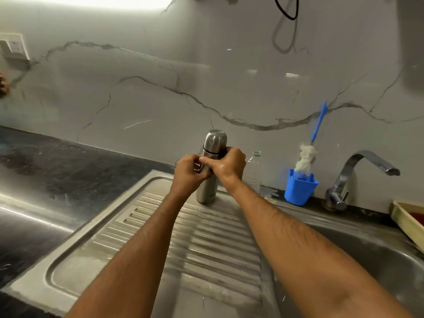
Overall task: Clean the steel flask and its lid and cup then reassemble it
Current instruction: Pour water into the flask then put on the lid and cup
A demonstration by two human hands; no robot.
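A steel flask (207, 191) stands upright at the far end of the ribbed sink drainboard (160, 237). Its steel cup (215, 140) sits on top, above a black ring. Both my hands wrap the flask's upper body just below that ring. My left hand (189, 174) grips it from the left side. From the right, my right hand (226, 165) closes around it, the thumb lying across the front. The hands hide the flask's middle, and the lid is not visible.
A blue cup (299, 188) holding a blue-handled bottle brush (306, 157) stands by the wall. A clear plastic bottle (253, 171) is behind my right hand. The steel tap (358, 173) rises over the sink basin (378, 255). Dark countertop (57, 171) lies left, a wooden tray (408, 219) right.
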